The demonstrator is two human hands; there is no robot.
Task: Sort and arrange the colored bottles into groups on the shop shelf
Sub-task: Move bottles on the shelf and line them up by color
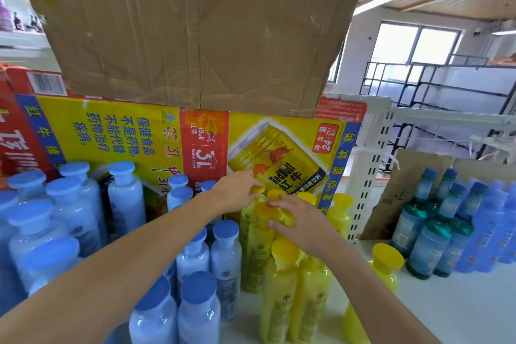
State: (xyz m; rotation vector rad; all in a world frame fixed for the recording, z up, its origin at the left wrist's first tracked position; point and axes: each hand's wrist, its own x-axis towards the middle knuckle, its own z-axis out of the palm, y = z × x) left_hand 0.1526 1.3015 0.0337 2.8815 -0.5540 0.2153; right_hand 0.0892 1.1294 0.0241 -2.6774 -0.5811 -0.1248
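Caps make poor handles on tall bottles, so lift each one straight up and set it down flush with its yellow neighbours near the back edge of the shelf point(460, 310). Don't clip the blue-capped bottles point(226, 232) packed on their left. Your left grip point(237, 194) reaches furthest, arm stretched over the blue caps. Its fingertips pinch the cap of the rear yellow bottle point(258, 190), which stands against the printed carton point(125, 131). Your right grip point(300, 220) sits just in front, thumb and fingers curled round the cap of the next yellow bottle point(272, 213). One stray yellow bottle point(386, 268) stands apart toward the right — by my judgement it should join the group.
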